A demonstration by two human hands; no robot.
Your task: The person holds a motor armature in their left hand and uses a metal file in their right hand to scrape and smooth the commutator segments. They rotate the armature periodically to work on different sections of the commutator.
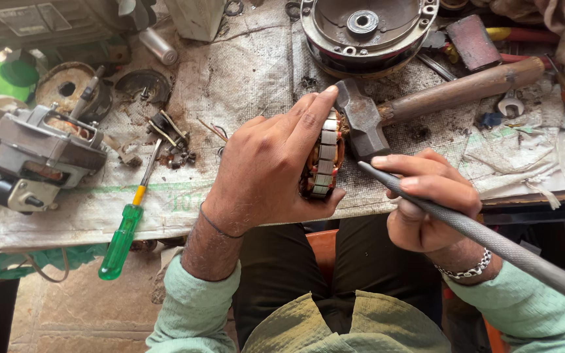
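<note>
- Pale green sleeves point(191, 314) and dark trousers closest to lens, person seated at edge of workbench point(243, 72).
- Right hand point(429, 199) closed around a long grey round file point(479, 235); thumb and forefinger pinch it near the tip, shaft runs back past the wrist to lower right. Beaded metal bracelet point(469, 269) on that wrist.
- File tip sits just beside the stator, by the hammer head.
- Left hand point(269, 170) gripping a motor stator point(325, 157), fingers curled over the top, thumb under; steel laminations and copper windings show. Held at bench edge, centre frame.
- Hammer point(426, 104) with wooden handle lies on bench right behind the stator, head touching or nearly so, can't tell.
- Green-handled screwdriver point(125, 232) left of left hand, handle overhanging the bench edge.
- Grey motor assembly point(37, 157) far left.
- Round metal motor housing point(364, 29) at top centre.
- Loose small parts and grime scattered on bench cover.
</note>
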